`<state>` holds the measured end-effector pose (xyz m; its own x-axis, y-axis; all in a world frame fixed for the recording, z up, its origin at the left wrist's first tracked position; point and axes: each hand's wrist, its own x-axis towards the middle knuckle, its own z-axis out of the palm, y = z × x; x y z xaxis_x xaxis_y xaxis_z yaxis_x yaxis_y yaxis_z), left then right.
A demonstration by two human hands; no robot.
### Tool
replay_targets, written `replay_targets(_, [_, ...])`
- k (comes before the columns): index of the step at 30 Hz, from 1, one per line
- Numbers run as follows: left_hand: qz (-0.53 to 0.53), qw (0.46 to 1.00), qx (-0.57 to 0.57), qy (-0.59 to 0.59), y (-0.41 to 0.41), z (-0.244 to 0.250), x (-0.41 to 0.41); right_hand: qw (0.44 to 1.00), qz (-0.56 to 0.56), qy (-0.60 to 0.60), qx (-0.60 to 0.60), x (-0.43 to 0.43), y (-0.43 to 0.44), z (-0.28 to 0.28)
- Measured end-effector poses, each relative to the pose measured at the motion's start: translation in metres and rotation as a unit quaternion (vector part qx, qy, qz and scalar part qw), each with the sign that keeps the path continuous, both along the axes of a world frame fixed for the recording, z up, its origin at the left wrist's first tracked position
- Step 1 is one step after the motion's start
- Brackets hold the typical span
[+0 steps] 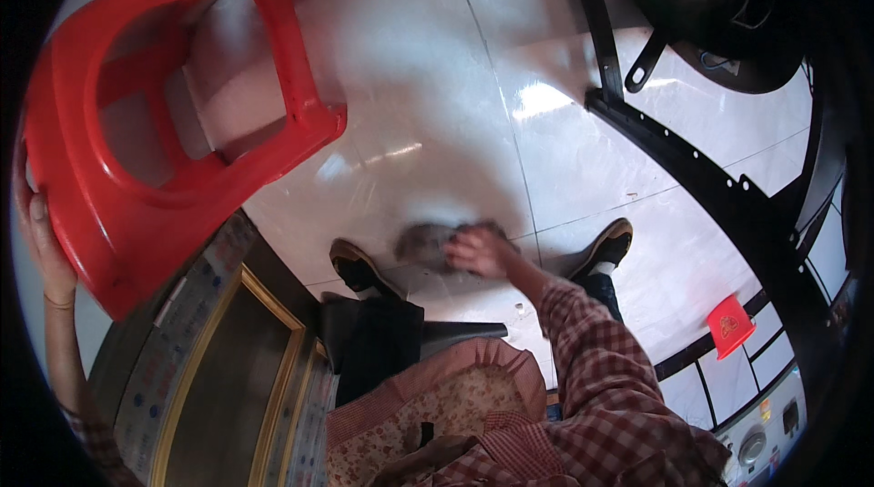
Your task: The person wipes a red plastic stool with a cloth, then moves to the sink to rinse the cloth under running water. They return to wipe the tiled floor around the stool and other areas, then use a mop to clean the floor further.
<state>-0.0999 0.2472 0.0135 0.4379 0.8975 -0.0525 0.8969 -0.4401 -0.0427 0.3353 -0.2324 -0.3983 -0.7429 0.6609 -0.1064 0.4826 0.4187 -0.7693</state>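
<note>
My left hand (51,255) grips the near left rim of a red plastic stool (82,145), which is held tilted at the left of the view. Part of that hand is hidden behind the stool. Further right, low over the pale tiled floor (423,166), my right hand (481,251) is blurred by motion. Its fingers are closed around a dark grey-brown cloth (420,244), also blurred. Whether the cloth touches the floor I cannot tell. Both hands are on either side of my left shoe (355,265).
A black perforated metal frame (683,145) curves along the right, with a dark pan's handle (645,64) beyond it. A red plastic container (730,326) hangs at lower right, near a white appliance with a dial (753,447). A dark gold-trimmed panel (225,378) stands at lower left.
</note>
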Motion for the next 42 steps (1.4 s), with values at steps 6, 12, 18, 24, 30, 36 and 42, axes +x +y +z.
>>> replay_targets(6, [0.013, 1.0, -0.017, 0.008, -0.018, 0.004, -0.002, 0.983, 0.022, -0.079, -0.167, -0.006, -0.059, 0.068])
replay_targets(12, [-0.109, 0.988, 0.069, -0.085, -0.003, -0.023, 0.152, 0.967, -0.251, -0.001, 0.05, 0.061, 0.114, 0.081])
replay_targets(18, [-0.173, 0.968, 0.069, -0.168, 0.019, -0.004, 0.255, 0.902, -0.357, -0.196, 0.145, 0.141, 0.26, 0.069])
replay_targets(24, [-0.027, 0.943, -0.089, -0.32, 0.019, -0.003, 0.269, 0.88, -0.403, -0.235, 0.092, 0.121, 0.163, 0.04])
replay_targets(30, [-0.123, 0.979, -0.134, -0.086, -0.049, 0.033, 0.21, 0.928, -0.197, -0.301, -0.103, 0.105, -0.042, 0.057])
replay_targets(36, [-0.203, 0.979, -0.027, 0.023, -0.05, 0.002, 0.212, 0.911, -0.275, -0.238, -0.195, 0.169, -0.043, 0.097])
replay_targets(42, [-0.138, 0.986, -0.048, -0.08, -0.052, -0.037, 0.249, 0.659, -0.722, -0.116, -0.177, 0.342, 0.003, 0.119])
